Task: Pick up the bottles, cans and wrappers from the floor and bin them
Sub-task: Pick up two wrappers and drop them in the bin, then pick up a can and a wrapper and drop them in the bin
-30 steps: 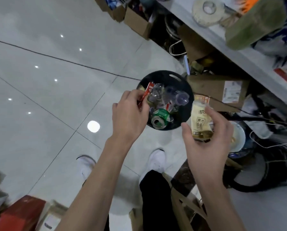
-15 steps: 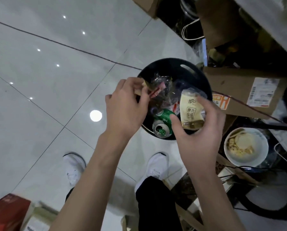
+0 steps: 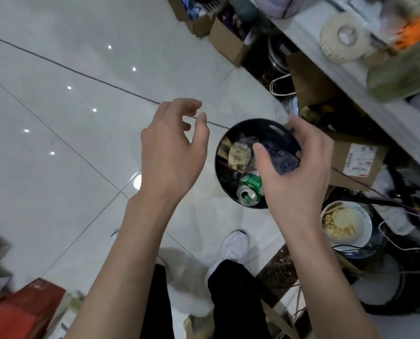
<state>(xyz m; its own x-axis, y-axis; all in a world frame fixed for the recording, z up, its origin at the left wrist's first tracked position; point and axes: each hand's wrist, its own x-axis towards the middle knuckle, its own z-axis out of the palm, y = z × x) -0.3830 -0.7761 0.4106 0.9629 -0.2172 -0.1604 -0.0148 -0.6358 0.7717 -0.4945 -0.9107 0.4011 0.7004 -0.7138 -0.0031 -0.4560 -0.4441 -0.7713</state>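
Note:
A black round bin (image 3: 260,121) stands on the white tiled floor, right of centre. Inside it lie a green can (image 3: 249,192), a cream-yellow wrapper (image 3: 238,157) and a dark bluish bottle (image 3: 286,162). My right hand (image 3: 299,177) hovers over the bin's right half with thumb and fingers spread; the bottle shows in the gap between them. My left hand (image 3: 172,148) hangs left of the bin above the floor, fingers loosely curled and apart, holding nothing.
A labelled cardboard box (image 3: 358,162) sits just right of the bin, a bowl of food (image 3: 345,223) and tangled cables below it. A cluttered shelf (image 3: 350,77) runs along the right. More boxes (image 3: 228,42) lie at the top, a red box (image 3: 25,311) at the bottom left.
My right hand has let go of the cream-yellow wrapper, which now lies in the bin. My left hand has released its red wrapper and pulled back to the left, opening.

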